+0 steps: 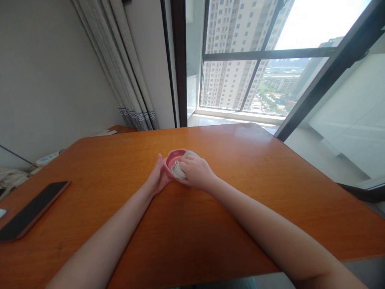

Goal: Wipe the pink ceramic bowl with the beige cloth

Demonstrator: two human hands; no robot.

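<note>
Item: small pink bowl (173, 157), mid-surface (210, 224), likely light, rigid and smooth-sided, best steadied by its rim or outer wall. Left hand (159, 179) cups its near side; right hand (197, 173) is closed around a soft, limp white cloth (179, 170) pressed at the rim.

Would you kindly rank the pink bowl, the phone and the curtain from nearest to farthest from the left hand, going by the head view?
1. pink bowl: touching the left hand.
2. phone: table's left edge.
3. curtain: far back, beside the window.
</note>
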